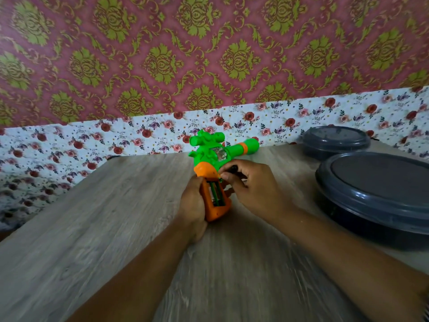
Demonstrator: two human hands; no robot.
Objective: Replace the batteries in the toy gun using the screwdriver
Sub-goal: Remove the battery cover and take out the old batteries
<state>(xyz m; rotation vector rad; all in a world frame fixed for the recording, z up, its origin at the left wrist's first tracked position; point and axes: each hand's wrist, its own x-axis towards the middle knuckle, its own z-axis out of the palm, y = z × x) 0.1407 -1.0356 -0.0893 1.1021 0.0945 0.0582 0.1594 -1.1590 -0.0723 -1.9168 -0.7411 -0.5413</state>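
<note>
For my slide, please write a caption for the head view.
Left hand grips toy gun, battery compartment open; right hand holds a dark object.

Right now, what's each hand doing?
Left hand: holds the toy gun by its orange handle.
Right hand: pinches a small dark object.

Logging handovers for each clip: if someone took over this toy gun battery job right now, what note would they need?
Left hand grips the orange handle of the toy gun, which rests on the wooden table.
Right hand pinches a small dark object beside the handle; too blurred to tell what it is.
Done: battery compartment is open, cover off.
Left: cannot tell whether batteries are inside; finish the swap, refit and screw the cover. Screwdriver and cover not identifiable in view.
Two grey lidded containers stand at right.
</note>
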